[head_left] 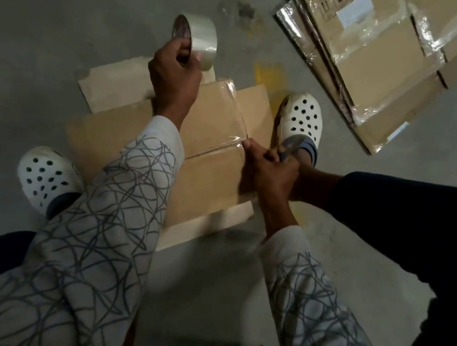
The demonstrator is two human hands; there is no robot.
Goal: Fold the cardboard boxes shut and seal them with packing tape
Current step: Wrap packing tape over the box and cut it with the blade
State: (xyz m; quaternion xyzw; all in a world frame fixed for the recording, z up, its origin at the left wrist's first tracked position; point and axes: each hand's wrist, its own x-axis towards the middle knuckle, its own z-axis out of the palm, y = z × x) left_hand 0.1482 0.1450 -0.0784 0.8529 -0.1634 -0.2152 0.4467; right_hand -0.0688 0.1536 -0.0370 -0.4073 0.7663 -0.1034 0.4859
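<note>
Head view, box: the cardboard box (209, 175) lies low on the floor (64, 27), between two white shoes (301, 118). Its top flaps are folded in and meet at a line across the middle.
How the box feels: it looks light and stiff, but the flaps can bend or pop up. It is best held flat on top, close to the line where the flaps meet.
Tape strip: a clear, shiny tape strip (238, 111) lies across the far half of the box top, from the far edge to the middle line. It looks thin and sticky, and it will likely wrinkle or stick to itself if it goes slack.
Tape roll: the tape roll (201, 34) is up in the air, past the far left part of the box and not touching it.
Left grip: the left hand (174, 74) is curled tight around the tape roll, with fingers through its hole.
Right grip: the right hand (269, 170) is curled at the near end of the tape strip, at the right edge of the box. It seems to pinch the tape there, and I cannot tell if it holds anything else.
Box and grips: the box sits under and between both hands.
Farther off: a flat cardboard pile (382, 62) with shiny tape on it lies on the floor, well apart.
</note>
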